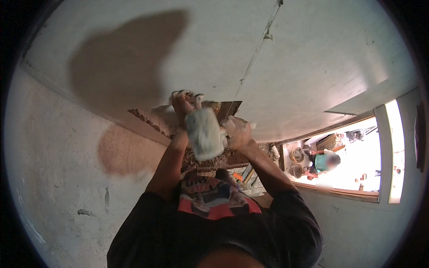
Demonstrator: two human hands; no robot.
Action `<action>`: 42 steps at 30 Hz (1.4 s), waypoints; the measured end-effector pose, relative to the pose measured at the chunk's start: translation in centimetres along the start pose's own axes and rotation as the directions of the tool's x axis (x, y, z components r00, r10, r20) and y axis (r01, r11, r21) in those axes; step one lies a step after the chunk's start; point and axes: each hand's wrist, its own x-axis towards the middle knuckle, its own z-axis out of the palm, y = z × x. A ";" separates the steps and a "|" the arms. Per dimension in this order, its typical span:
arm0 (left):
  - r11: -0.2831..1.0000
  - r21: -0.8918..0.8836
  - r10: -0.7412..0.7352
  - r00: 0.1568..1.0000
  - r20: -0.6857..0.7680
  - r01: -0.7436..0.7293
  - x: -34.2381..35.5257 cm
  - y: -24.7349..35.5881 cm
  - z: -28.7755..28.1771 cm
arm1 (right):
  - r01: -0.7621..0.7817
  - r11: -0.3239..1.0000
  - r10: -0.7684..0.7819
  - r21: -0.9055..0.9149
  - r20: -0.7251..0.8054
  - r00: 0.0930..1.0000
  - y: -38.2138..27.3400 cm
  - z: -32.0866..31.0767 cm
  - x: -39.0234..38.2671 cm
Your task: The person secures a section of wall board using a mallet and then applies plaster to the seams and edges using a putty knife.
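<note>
A pale, blurred, block-like object (pixel 204 134) hangs between my hands, with a short knob at its upper end. My left hand (pixel 182 103) is closed beside that knob; what its curled fingers hold is unclear. My right hand (pixel 237 130), dusted white, has bent fingers at the object's right side; whether they grip it cannot be made out. Just beyond my hands is an opening (pixel 145 119) with rough brown edges in the pale board (pixel 313 58). A thin line (pixel 250 58) runs across that board to the opening.
A mottled wall (pixel 62 169) rises at left. Assorted tools (pixel 248 176) lie below beside my legs. At right, a bright framed opening (pixel 330 193) shows a co-worker (pixel 321 163) in a teal top near round containers (pixel 297 156).
</note>
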 end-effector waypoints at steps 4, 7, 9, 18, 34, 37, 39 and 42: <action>0.954 -0.287 -0.095 0.995 -0.023 0.085 6.8 6.9 -5.5 | -0.057 0.972 0.047 -0.227 -0.048 0.998 2.4 0.0 -1.3; 0.951 -0.300 -0.104 0.993 -0.061 0.081 5.7 5.9 -4.1 | -0.271 0.955 0.278 -0.119 0.038 0.960 2.7 -0.2 -0.8; 0.905 -0.372 -0.216 0.976 0.011 0.205 2.1 2.4 -1.6 | -0.114 0.991 0.119 -0.068 0.085 0.989 0.3 -1.1 -0.5; 0.955 -0.288 -0.088 0.995 -0.042 0.072 6.6 6.4 -5.2 | -0.306 0.947 0.310 -0.098 0.028 0.950 1.8 0.0 -1.5; 0.956 -0.274 -0.120 0.992 -0.036 0.105 6.4 6.6 -4.6 | -0.205 0.957 0.200 -0.204 -0.048 0.979 4.0 2.5 -2.7; 0.959 -0.276 -0.080 0.994 -0.069 0.058 6.0 6.1 -4.5 | -0.385 0.921 0.387 -0.055 0.050 0.921 3.0 1.1 -1.7; 0.961 -0.276 -0.057 0.993 -0.107 0.025 5.3 5.7 -4.2 | -0.277 0.961 0.277 0.006 -0.020 0.961 1.6 0.2 -1.5; 0.970 -0.241 -0.068 0.990 -0.127 0.036 5.3 5.4 -3.1 | 0.096 0.993 -0.110 -0.064 -0.268 0.957 -0.4 0.2 -1.6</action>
